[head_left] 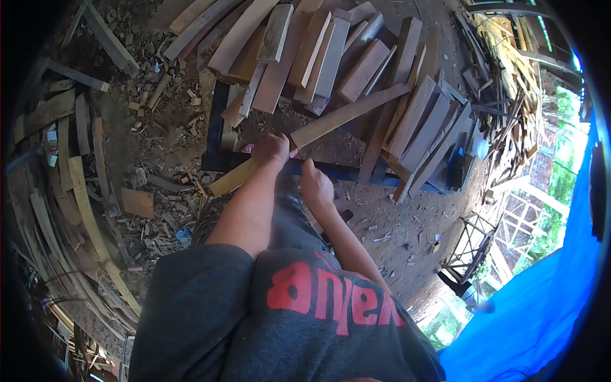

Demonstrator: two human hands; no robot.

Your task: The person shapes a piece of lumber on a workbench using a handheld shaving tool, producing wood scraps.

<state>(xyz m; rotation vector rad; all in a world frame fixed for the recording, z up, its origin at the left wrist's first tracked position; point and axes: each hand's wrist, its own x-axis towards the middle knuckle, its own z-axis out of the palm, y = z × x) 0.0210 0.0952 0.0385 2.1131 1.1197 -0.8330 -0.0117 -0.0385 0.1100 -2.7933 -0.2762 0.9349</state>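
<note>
A long, narrow wooden strip [347,119] lies at a slant across a dark metal frame [219,162]. Its lower end [230,179] comes out on the left, behind my left forearm. My left hand [272,149] is closed over the middle of this strip, with a small pink bit [293,153] showing beside the fingers. Just below and to the right, my right hand [316,183] is closed, thumb up, near the frame's front bar; I cannot tell what is in it.
Sawn boards [312,51] are stacked across the frame ahead, with more boards [417,121] leaning at the right. Wood scraps [165,127] litter the ground at left, beside long slats [83,204]. A timber pile [509,83] and a blue tarp [541,299] stand at right.
</note>
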